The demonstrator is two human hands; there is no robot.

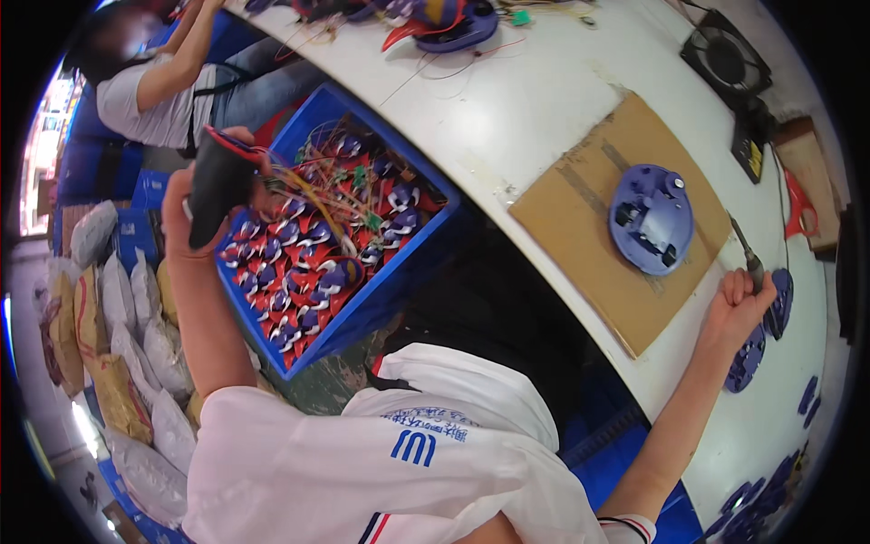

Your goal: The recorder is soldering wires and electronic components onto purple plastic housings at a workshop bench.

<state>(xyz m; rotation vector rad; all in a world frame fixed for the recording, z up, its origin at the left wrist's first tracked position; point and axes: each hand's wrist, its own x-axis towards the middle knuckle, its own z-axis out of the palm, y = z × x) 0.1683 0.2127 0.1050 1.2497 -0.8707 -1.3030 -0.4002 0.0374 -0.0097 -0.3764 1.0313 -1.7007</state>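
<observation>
My left hand [184, 204] is raised over the near end of a blue crate. Its fingers are closed round a black and red plastic part [223, 186] with thin coloured wires trailing from it. On the table at the right, my right hand [736, 313] grips a thin-shafted tool [753, 261] by its dark handle, the shaft pointing up and away. A purple oval plastic shell [652, 220], hollow side up with dark pieces inside, lies on a cardboard sheet [580, 195]. More purple shells [746, 361] sit beside my right hand.
The blue crate [362, 317] holds many red, purple and white parts with wires. A person [149, 95] sits beyond it. Wired assemblies [453, 25] lie on the table's far part. A black fan [725, 56] and red-handled scissors [799, 207] are at the right; sacks [118, 390] are at the left.
</observation>
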